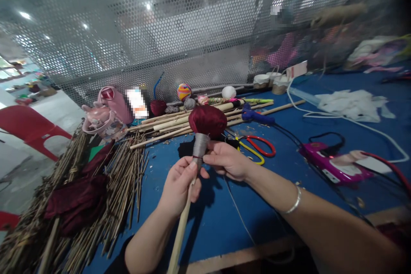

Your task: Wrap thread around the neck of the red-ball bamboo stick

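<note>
My left hand (181, 184) is wrapped around a pale wooden stick (180, 239), just below its top end. A dark red cloth-covered ball (208, 119) sits on that end, tilted slightly away from me. Grey yarn (201, 144) is wound in a thick band around the neck under the ball, with a thin dark red line at its lower edge. At this band my right hand (229, 160) is closed in a pinch, and a loose strand (239, 209) trails from beneath it toward the table's front edge. The exact pinch point is partly hidden by my fingers.
Scissors (261, 150) with red and yellow handles lie behind my right hand. Beyond are wooden sticks (173, 122) and a blue glue gun (257, 115). Twig bundles (109, 205) and dark red cloth (78, 203) lie left; a purple device (340, 167) with cables is right.
</note>
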